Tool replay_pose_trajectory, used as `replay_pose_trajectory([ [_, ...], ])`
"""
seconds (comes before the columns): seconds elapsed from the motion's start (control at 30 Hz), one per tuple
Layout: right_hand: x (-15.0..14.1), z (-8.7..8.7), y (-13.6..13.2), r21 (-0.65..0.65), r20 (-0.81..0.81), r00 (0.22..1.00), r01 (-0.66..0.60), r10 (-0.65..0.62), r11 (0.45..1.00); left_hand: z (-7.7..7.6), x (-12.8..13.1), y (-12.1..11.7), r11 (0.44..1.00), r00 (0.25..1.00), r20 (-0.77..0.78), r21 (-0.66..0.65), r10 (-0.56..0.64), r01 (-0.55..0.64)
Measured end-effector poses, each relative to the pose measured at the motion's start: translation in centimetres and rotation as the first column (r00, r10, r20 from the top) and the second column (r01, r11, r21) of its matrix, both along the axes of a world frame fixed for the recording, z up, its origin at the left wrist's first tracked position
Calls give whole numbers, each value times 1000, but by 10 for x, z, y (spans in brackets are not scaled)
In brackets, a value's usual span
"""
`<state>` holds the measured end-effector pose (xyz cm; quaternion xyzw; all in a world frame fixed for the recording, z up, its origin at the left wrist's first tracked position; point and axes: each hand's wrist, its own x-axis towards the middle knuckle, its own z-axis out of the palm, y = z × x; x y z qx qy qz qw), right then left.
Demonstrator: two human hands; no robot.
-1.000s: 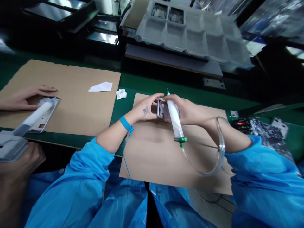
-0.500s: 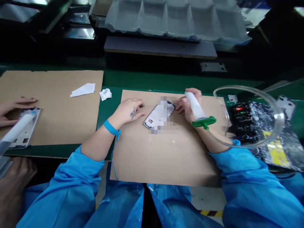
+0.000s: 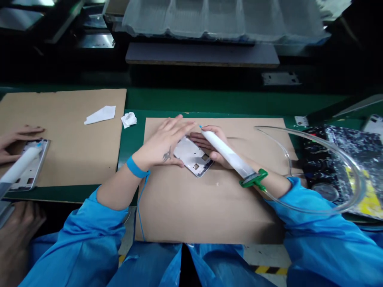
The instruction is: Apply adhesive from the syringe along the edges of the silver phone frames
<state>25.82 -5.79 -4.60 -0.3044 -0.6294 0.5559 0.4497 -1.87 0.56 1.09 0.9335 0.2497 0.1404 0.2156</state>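
A silver phone frame [image 3: 193, 155] lies flat on a cardboard sheet [image 3: 209, 207] in front of me. My left hand [image 3: 166, 141] rests on its left end with fingers stretched out flat, pressing it down. My right hand [image 3: 211, 145] is closed round a white glue syringe [image 3: 229, 153] with a green end cap [image 3: 254, 179]. The syringe's blue tip points left over the frame's far edge. A clear hose [image 3: 329, 151] loops from the cap to the right. A blue strap [image 3: 136, 168] circles my left wrist.
A co-worker's hand [image 3: 16, 135] at the far left holds another phone frame [image 3: 31, 163] on a second cardboard sheet [image 3: 68, 139], with a white syringe [image 3: 18, 169] over it. White wipes [image 3: 100, 114] lie there. A controller box [image 3: 323, 167] sits right; grey trays [image 3: 221, 20] stand behind.
The phone frame has turned on the cardboard. My left hand moved onto it and spread flat. My right hand swung the syringe down so its tip points left at the frame.
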Motion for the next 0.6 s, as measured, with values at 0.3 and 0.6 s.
replay_pose_trajectory([
  [0.3,6,-2,16,9,21,832,555,-555,832,10,5,-22,937,918,-193,125,346,-327],
  [0.6,5,2,0,-18,64,980,188,-186,982,-3,-8,8,917,919,-44,-69,391,-393],
])
